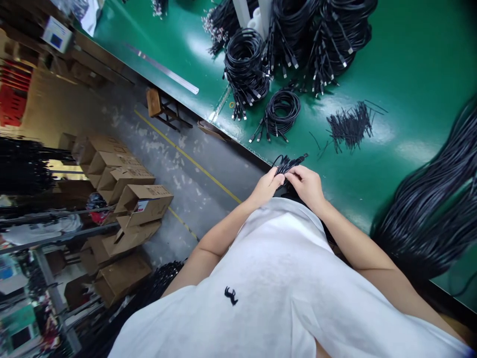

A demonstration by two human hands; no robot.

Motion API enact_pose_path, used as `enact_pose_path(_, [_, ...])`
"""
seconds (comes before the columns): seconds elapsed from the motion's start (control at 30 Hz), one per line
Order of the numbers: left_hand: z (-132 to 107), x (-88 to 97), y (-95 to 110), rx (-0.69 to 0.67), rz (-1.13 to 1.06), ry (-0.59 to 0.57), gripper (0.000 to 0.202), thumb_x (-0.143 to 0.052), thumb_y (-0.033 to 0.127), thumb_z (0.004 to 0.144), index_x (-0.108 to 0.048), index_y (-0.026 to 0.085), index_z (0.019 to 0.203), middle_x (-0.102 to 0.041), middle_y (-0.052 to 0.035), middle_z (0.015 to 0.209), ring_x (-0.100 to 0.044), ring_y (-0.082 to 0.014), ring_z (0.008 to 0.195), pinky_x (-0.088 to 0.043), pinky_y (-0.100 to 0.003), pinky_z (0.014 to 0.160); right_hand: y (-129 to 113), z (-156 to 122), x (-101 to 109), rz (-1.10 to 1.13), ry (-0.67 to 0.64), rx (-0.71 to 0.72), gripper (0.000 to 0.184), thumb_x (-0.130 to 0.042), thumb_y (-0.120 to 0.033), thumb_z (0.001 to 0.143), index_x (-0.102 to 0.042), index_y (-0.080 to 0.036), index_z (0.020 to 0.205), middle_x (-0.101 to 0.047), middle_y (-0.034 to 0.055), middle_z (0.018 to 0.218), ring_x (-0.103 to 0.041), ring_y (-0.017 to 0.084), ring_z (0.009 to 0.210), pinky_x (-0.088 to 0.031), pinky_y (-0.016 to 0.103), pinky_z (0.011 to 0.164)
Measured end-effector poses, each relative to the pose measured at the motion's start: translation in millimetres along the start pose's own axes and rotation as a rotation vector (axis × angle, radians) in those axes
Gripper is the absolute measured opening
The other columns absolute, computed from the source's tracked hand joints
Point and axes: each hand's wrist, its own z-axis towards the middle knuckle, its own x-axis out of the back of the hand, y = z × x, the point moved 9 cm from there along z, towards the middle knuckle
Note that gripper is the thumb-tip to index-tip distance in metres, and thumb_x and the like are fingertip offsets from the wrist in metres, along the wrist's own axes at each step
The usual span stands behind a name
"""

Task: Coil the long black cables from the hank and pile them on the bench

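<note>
My left hand (266, 186) and my right hand (307, 185) meet at the edge of the green table (410, 64), just above my white shirt. Both are closed on a small bundle of black cables (288, 163) whose ends fan out toward the table. Fingers of both hands pinch the bundle from either side. A loose coil of black cable (281, 107) with plug ends lies on the table beyond the hands. A pile of short black twist ties (350, 124) lies to the right of it.
Several large coiled cable bundles (246, 64) are stacked at the table's far side. A thick mass of long black cables (436, 204) drapes over the right edge. Cardboard boxes (126, 199) stand on the floor at left, near a small stool (160, 104).
</note>
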Motion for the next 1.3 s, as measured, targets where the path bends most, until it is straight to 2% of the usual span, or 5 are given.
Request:
enact_pose_path(0.17, [7,1.8,-7,-0.001,0.037,0.003,0.015,-0.047,0.026,0.095,-0.059,0.017,0.098,-0.053,0.0019,0.068,-0.047,-0.0129,0.065,-0.038,-0.025,0.068,-26,2,-11,-0.617,-0.208,0.373,0.035,-0.038,-0.029,0.1,-0.068,-0.015,0.089,-0.066,0.013,0.089,-0.059,0.022,0.081,-0.043,0.035,0.07])
enact_pose_path(0.33, [17,-1.0,-12,-0.026,-0.036,-0.096,0.014,-0.056,0.022,0.086,-0.064,0.015,0.095,-0.064,-0.0043,0.08,-0.055,-0.0168,0.078,-0.042,-0.027,0.072,-57,-9,-24,-0.662,-0.446,0.813,0.034,-0.036,-0.014,0.098,-0.066,-0.018,0.112,-0.059,0.0116,0.132,-0.05,0.028,0.124,-0.037,0.049,0.104])
enact_pose_path(0.63, [16,-11.1,-27,0.139,-0.352,-0.323,0.029,-0.065,0.042,0.078,-0.059,0.014,0.076,-0.046,0.0051,0.057,-0.031,-0.0057,0.05,-0.022,-0.022,0.049,-75,-13,-33,-1.146,-0.447,1.112,0.026,-0.04,-0.012,0.097,-0.064,-0.01,0.108,-0.063,0.0128,0.097,-0.054,0.022,0.083,-0.041,0.035,0.071])
enact_pose_path(1.07, [21,-14.3,-33,0.199,-0.314,-0.286,0.009,-0.05,0.015,0.079,-0.052,0.016,0.071,-0.045,0.0066,0.053,-0.038,-0.0081,0.052,-0.03,-0.023,0.054,-75,-2,-58,-1.274,-0.505,0.851,0.036,-0.037,0.004,0.082,-0.068,-0.012,0.078,-0.056,0.0125,0.068,-0.049,0.024,0.063,-0.027,0.036,0.054])
enact_pose_path(1.3, [31,-1.1,-28,0.17,-0.417,-0.17,0.032,-0.041,0.005,0.08,-0.06,0.012,0.104,-0.063,-0.0008,0.074,-0.059,-0.0111,0.07,-0.046,-0.025,0.071,-60,44,-46,-1.182,-0.688,0.393,0.023,-0.047,-0.02,0.092,-0.068,-0.011,0.092,-0.067,0.0142,0.086,-0.062,0.023,0.076,-0.026,0.031,0.055])
